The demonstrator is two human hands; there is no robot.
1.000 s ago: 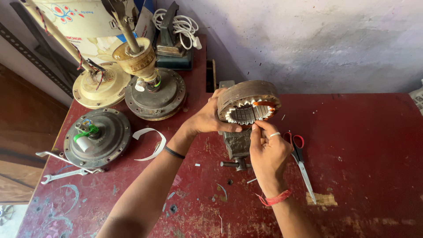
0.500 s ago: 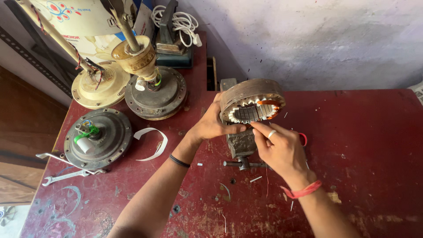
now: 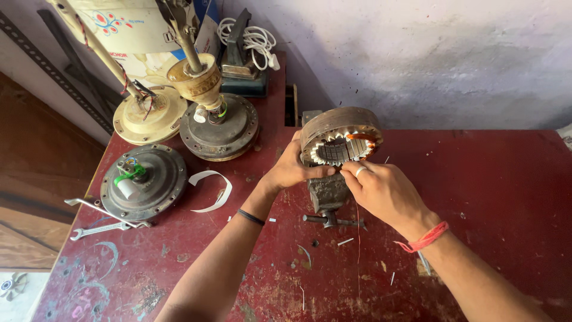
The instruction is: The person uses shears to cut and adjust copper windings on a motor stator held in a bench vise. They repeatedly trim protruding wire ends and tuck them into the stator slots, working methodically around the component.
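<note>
Between both hands sits one stator ring (image 3: 341, 140): left hand (image 3: 292, 170) grips its rim, right hand (image 3: 381, 189) pinches its edge; three motor housings (image 3: 143, 182) lie beyond the left.

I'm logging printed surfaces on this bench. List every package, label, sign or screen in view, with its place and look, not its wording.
Cardboard box: top left behind the fan motors, cream-white with a red and blue floral print and some red lettering.
Blue printed packaging: just right of that box, only a narrow strip showing behind a motor shaft.
No screens or signs in view.
The stator ring between the left hand and right hand shows no label.
</note>
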